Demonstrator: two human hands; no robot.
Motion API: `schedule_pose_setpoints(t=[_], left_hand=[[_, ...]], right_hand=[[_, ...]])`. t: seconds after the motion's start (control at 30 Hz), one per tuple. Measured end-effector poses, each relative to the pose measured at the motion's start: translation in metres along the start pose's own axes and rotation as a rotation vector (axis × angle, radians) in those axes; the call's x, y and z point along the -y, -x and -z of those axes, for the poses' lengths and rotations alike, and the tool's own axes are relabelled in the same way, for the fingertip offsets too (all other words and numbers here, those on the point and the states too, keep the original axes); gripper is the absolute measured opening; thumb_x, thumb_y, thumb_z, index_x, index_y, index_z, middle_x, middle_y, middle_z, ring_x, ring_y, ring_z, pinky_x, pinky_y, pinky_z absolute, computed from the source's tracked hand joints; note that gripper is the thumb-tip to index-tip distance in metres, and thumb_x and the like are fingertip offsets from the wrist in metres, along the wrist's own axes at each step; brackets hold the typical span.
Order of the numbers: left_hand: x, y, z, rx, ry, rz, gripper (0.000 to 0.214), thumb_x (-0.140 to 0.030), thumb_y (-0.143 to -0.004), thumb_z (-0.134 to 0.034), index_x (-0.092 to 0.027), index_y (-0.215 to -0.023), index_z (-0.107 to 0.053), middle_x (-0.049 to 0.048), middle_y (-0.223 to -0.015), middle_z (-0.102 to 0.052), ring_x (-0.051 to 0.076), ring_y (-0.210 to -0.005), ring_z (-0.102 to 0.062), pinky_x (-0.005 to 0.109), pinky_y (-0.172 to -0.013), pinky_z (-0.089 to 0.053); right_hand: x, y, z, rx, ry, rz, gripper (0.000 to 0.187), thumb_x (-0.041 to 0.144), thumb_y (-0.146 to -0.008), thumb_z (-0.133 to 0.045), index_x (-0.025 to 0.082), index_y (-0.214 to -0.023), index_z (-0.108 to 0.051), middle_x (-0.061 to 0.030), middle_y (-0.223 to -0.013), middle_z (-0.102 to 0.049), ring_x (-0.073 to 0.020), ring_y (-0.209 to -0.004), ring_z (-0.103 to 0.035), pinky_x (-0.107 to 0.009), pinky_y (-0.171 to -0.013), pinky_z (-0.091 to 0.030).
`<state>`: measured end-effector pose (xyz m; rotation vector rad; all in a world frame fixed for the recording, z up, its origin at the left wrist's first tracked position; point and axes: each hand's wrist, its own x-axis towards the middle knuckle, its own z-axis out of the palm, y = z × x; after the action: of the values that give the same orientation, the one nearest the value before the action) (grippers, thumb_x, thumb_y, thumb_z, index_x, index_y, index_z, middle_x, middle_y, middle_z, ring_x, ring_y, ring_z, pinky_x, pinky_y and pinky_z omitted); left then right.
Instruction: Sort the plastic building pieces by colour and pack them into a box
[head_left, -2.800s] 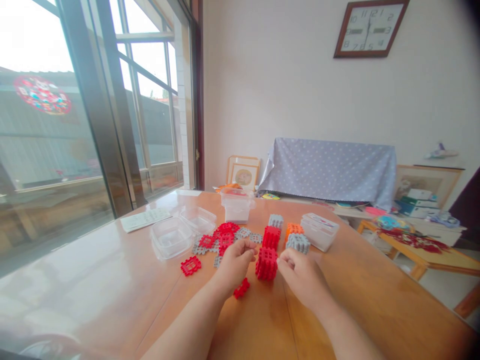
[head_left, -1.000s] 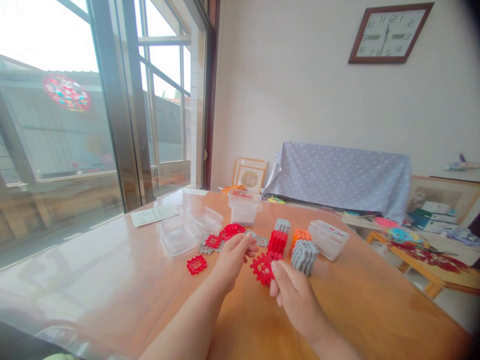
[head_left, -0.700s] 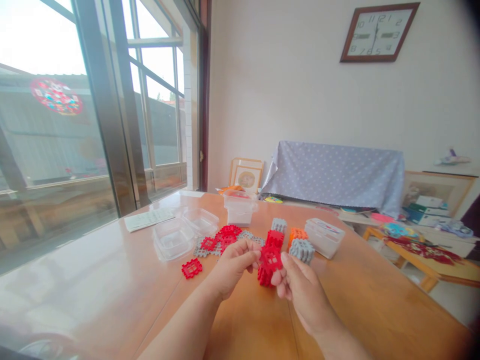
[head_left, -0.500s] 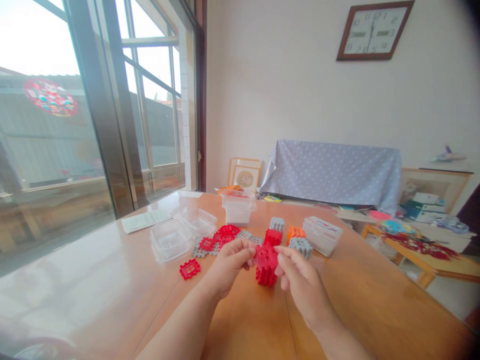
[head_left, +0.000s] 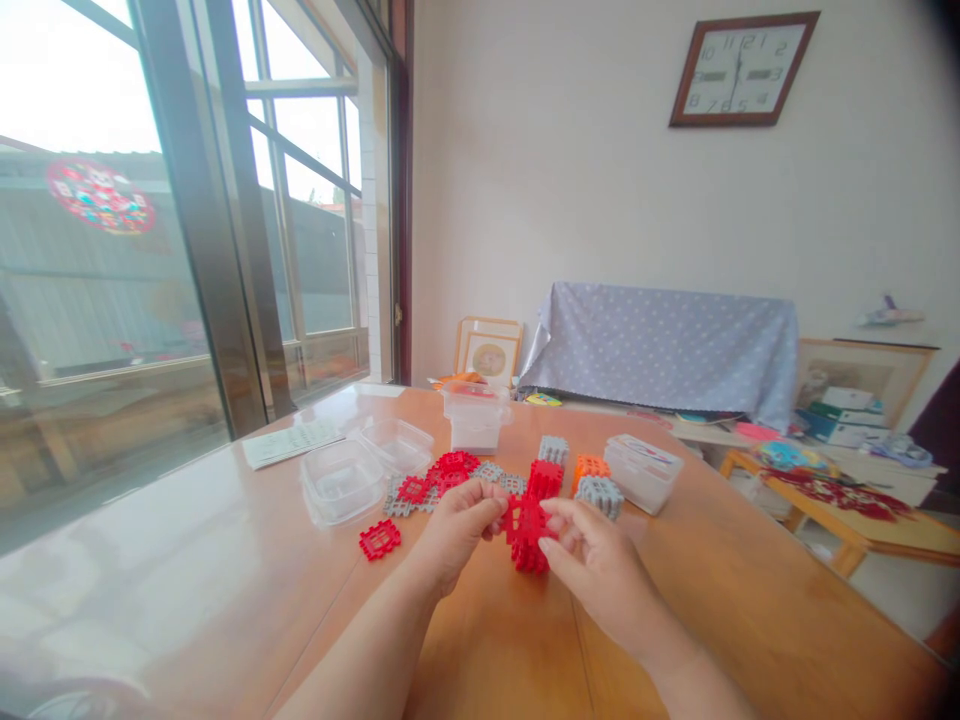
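Observation:
A red block of interlocking plastic tiles (head_left: 527,535) stands on the wooden table (head_left: 225,560) between my hands. My left hand (head_left: 456,528) pinches its left side with curled fingers. My right hand (head_left: 592,565) grips its right side, thumb and fingers pressed on the top tile. Behind it stand another red tile cube (head_left: 545,477), a grey cube (head_left: 598,494), an orange cube (head_left: 589,466) and a further grey cube (head_left: 553,449). Loose red and grey tiles (head_left: 442,478) lie to the left, with one red tile (head_left: 379,539) apart.
Clear plastic tubs (head_left: 341,480) and lids sit at the left, a taller tub (head_left: 472,420) behind, a lidded box (head_left: 643,472) at the right. A paper sheet (head_left: 291,441) lies near the window. A low cluttered table (head_left: 840,490) stands right.
My right hand brought a red tile onto the red block and now presses it there. My left hand came in to hold the block's left side. The view shifted slightly.

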<state>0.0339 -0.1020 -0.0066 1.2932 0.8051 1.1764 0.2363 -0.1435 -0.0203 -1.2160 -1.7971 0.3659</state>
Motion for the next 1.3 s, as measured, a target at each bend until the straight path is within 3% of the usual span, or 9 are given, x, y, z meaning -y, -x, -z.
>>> schedule_pose_setpoints(t=[0.23,0.37,0.57,0.77,1.03,1.3], left_hand=[[0.002,0.0,0.0,0.026,-0.014,-0.021,0.02,-0.034,-0.078,-0.07,-0.016,-0.075,-0.063,0.0,-0.065,-0.058,0.011,-0.06,-0.049,0.025,-0.061,-0.036],[0.004,-0.001,-0.001,0.034,-0.006,0.002,0.023,-0.038,-0.08,-0.07,-0.016,-0.085,-0.067,0.0011,-0.068,-0.061,0.012,-0.062,-0.053,0.026,-0.062,-0.038],[0.007,-0.003,-0.001,-0.021,0.033,0.047,0.035,-0.046,-0.079,-0.071,-0.017,-0.097,-0.067,0.0081,-0.09,-0.072,0.015,-0.075,-0.062,0.027,-0.069,-0.043],[0.01,-0.003,0.0,-0.042,-0.025,0.068,0.031,-0.042,-0.08,-0.069,-0.017,-0.099,-0.066,0.0079,-0.093,-0.072,0.015,-0.077,-0.062,0.027,-0.07,-0.043],[0.008,-0.002,-0.002,-0.02,-0.06,0.078,0.03,-0.038,-0.077,-0.069,-0.016,-0.098,-0.066,0.0076,-0.091,-0.071,0.015,-0.076,-0.062,0.028,-0.071,-0.044],[0.013,-0.006,0.003,-0.062,-0.123,0.051,0.025,-0.035,-0.078,-0.066,-0.017,-0.096,-0.065,0.0064,-0.09,-0.071,0.016,-0.077,-0.062,0.027,-0.069,-0.043]], right_hand=[[0.001,0.0,0.005,0.029,0.11,0.033,0.03,0.023,-0.081,-0.061,0.025,-0.111,-0.065,-0.0018,-0.095,-0.065,-0.0152,-0.075,-0.06,-0.031,-0.078,-0.051],[-0.003,-0.002,0.008,0.021,0.082,0.034,0.027,0.024,-0.08,-0.062,0.023,-0.107,-0.064,-0.0013,-0.094,-0.065,-0.015,-0.077,-0.06,-0.03,-0.078,-0.05],[-0.019,-0.007,0.011,-0.059,0.01,-0.115,0.033,0.035,-0.081,-0.063,0.019,-0.109,-0.064,-0.0035,-0.091,-0.065,-0.0143,-0.069,-0.059,-0.03,-0.069,-0.05],[-0.031,-0.007,0.008,-0.044,0.0,-0.171,0.035,0.039,-0.082,-0.062,0.018,-0.11,-0.065,-0.002,-0.087,-0.064,-0.0132,-0.063,-0.056,-0.029,-0.062,-0.048],[-0.045,-0.007,0.0,0.004,0.071,-0.147,0.033,0.034,-0.083,-0.06,0.018,-0.11,-0.067,0.0006,-0.079,-0.06,-0.0154,-0.069,-0.058,-0.029,-0.067,-0.047],[-0.036,-0.006,0.004,-0.011,0.078,-0.138,0.03,0.035,-0.085,-0.059,0.019,-0.109,-0.065,0.0039,-0.068,-0.054,-0.0138,-0.06,-0.053,-0.026,-0.059,-0.041]])
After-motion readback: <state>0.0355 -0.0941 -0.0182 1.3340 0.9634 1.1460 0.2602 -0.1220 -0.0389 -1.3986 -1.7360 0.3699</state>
